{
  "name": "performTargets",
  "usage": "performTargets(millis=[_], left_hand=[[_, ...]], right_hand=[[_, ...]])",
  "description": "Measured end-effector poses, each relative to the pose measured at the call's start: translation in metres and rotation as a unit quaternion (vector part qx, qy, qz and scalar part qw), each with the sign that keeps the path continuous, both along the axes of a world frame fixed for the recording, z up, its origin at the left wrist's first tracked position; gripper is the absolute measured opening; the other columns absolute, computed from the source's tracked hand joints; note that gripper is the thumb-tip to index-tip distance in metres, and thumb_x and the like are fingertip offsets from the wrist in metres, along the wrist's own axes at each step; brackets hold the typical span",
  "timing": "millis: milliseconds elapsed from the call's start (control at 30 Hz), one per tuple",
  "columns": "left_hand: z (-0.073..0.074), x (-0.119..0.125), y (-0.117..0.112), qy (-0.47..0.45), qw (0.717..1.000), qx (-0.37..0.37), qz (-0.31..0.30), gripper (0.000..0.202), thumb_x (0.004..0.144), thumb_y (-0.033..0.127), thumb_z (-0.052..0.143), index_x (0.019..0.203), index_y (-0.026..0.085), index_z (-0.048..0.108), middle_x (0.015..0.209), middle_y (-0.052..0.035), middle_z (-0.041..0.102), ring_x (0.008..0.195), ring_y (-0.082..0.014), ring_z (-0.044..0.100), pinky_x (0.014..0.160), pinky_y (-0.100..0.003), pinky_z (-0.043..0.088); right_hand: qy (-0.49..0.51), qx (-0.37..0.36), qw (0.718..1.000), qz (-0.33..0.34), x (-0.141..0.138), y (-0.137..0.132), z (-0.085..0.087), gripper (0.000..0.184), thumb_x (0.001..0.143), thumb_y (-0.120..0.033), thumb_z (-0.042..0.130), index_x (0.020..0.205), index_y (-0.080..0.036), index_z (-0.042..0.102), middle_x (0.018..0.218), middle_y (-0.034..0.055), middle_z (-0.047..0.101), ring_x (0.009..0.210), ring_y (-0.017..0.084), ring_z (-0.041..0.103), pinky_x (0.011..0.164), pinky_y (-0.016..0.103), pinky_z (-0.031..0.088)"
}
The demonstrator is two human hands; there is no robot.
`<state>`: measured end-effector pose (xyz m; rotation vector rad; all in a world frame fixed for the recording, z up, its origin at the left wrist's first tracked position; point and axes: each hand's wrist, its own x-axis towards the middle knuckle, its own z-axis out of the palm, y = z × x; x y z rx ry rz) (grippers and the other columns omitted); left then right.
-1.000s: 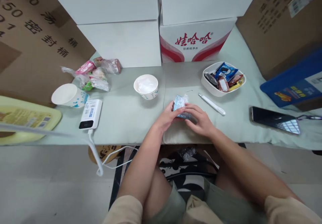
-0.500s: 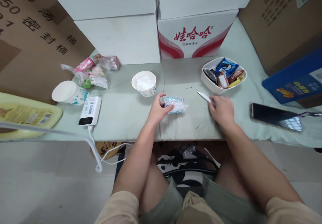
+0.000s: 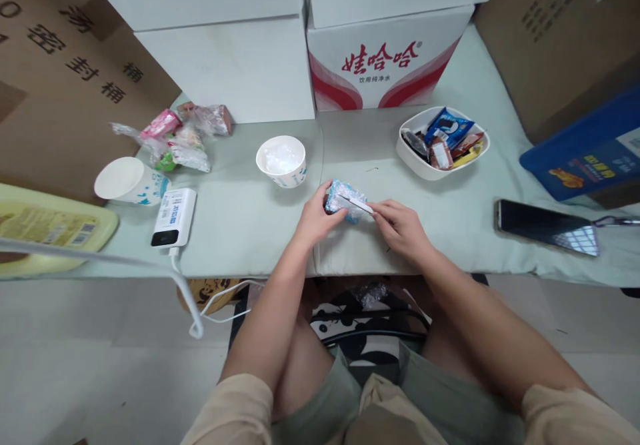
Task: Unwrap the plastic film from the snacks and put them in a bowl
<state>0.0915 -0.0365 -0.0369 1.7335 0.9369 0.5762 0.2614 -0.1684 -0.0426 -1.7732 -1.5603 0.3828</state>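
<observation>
My left hand [image 3: 316,218] grips a small blue packet wrapped in bubble wrap [image 3: 346,188] just above the table's front part, thumb on the near side and fingers behind. My right hand [image 3: 403,228] is closed on the white handle of a slim utility knife [image 3: 363,206]. Its thin blade points left and lies over the top of the packet; whether it has cut in, I cannot tell. Beyond my left hand stands a paper bowl [image 3: 295,178] with clear plastic wrapping in it.
Farther right, a white tub [image 3: 417,164] holds wrapped snacks. A phone [image 3: 547,226] lies at the right. On the left are a power bank [image 3: 176,215] with a cable, a tipped paper bowl [image 3: 123,178] and several packaged items [image 3: 187,140]. Boxes [image 3: 383,65] line the back.
My right hand has lifted the knife from the table and brought it left onto the packet. My left hand has tilted the packet up slightly.
</observation>
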Motion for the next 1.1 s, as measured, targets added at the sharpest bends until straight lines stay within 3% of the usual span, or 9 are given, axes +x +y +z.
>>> performTargets(millis=[267,367,467,567,633,700,800,933,1100], left_hand=[[-0.001,-0.002,0.007,0.014,0.999,-0.021,0.026,0.07,0.072,0.024,0.071,0.139,0.012,0.053,0.124,-0.0128,0.07,0.108,-0.0249,0.068,0.097,-0.037,0.054],[0.0,-0.005,0.009,0.05,0.998,0.02,0.031,0.066,0.074,0.024,0.07,0.137,0.012,0.056,0.122,-0.0132,0.07,0.109,-0.0268,0.068,0.1,-0.04,0.053],[0.0,-0.008,0.01,0.103,0.987,0.101,0.07,0.07,0.074,0.023,0.07,0.141,0.012,0.053,0.134,-0.0175,0.063,0.125,-0.0323,0.061,0.111,-0.046,0.046],[0.0,-0.009,0.009,0.11,0.976,0.159,0.097,0.076,0.073,0.024,0.075,0.144,0.014,0.049,0.149,-0.0208,0.05,0.141,-0.0347,0.048,0.119,-0.049,0.037],[0.001,-0.008,0.006,0.1,0.978,0.174,0.059,0.065,0.073,0.028,0.078,0.134,0.018,0.057,0.152,-0.0183,0.048,0.144,-0.0338,0.045,0.121,-0.049,0.035],[0.003,-0.005,0.003,0.093,0.981,0.167,0.012,0.041,0.074,0.029,0.079,0.112,0.02,0.068,0.151,-0.0155,0.051,0.143,-0.0322,0.047,0.12,-0.047,0.035],[0.004,0.001,0.001,0.061,0.99,0.124,0.007,0.007,0.081,0.024,0.069,0.085,0.018,0.067,0.141,-0.0148,0.06,0.137,-0.0287,0.053,0.117,-0.042,0.037],[0.005,0.008,-0.001,-0.088,0.993,-0.031,0.074,0.01,0.087,0.027,0.062,0.081,0.02,0.057,0.12,-0.0099,0.073,0.117,-0.0228,0.066,0.105,-0.037,0.047],[0.014,0.013,-0.01,-0.256,0.914,-0.295,0.108,0.017,0.086,0.034,0.066,0.09,0.022,0.054,0.105,-0.0047,0.077,0.093,-0.0191,0.072,0.079,-0.031,0.056]], right_hand=[[-0.06,-0.095,0.994,0.012,0.024,-0.012,0.007,0.035,0.095,-0.025,0.047,0.111,-0.026,0.079,0.099,0.0072,0.076,0.089,0.025,0.071,0.079,0.037,0.054],[-0.07,-0.119,0.99,0.005,0.039,-0.023,0.009,0.034,0.094,-0.026,0.047,0.105,-0.026,0.08,0.097,0.0063,0.076,0.087,0.024,0.071,0.077,0.037,0.052],[-0.101,-0.103,0.986,-0.081,0.049,-0.028,0.009,0.034,0.093,-0.029,0.048,0.109,-0.025,0.078,0.1,0.0085,0.075,0.088,0.026,0.069,0.075,0.038,0.051],[-0.154,-0.109,0.965,-0.183,0.053,-0.026,0.006,0.037,0.092,-0.031,0.048,0.116,-0.023,0.075,0.109,0.0125,0.073,0.094,0.032,0.067,0.075,0.042,0.049],[-0.181,-0.114,0.955,-0.206,0.053,-0.021,0.004,0.037,0.091,-0.03,0.048,0.116,-0.021,0.074,0.114,0.0152,0.071,0.1,0.036,0.065,0.08,0.047,0.048],[-0.19,-0.092,0.958,-0.195,0.049,-0.017,0.002,0.037,0.089,-0.028,0.05,0.116,-0.019,0.073,0.116,0.0169,0.07,0.106,0.037,0.063,0.087,0.051,0.048],[-0.16,-0.034,0.977,-0.134,0.04,-0.012,-0.001,0.033,0.09,-0.026,0.051,0.116,-0.019,0.071,0.116,0.0168,0.07,0.111,0.035,0.062,0.095,0.052,0.048],[-0.074,0.008,0.997,-0.022,0.027,-0.008,-0.008,0.034,0.091,-0.029,0.052,0.121,-0.02,0.066,0.123,0.0156,0.07,0.12,0.033,0.062,0.104,0.053,0.048],[0.001,0.009,1.0,0.018,0.02,-0.001,-0.014,0.052,0.085,-0.026,0.059,0.136,-0.02,0.057,0.135,0.0155,0.065,0.124,0.032,0.062,0.105,0.051,0.05]])
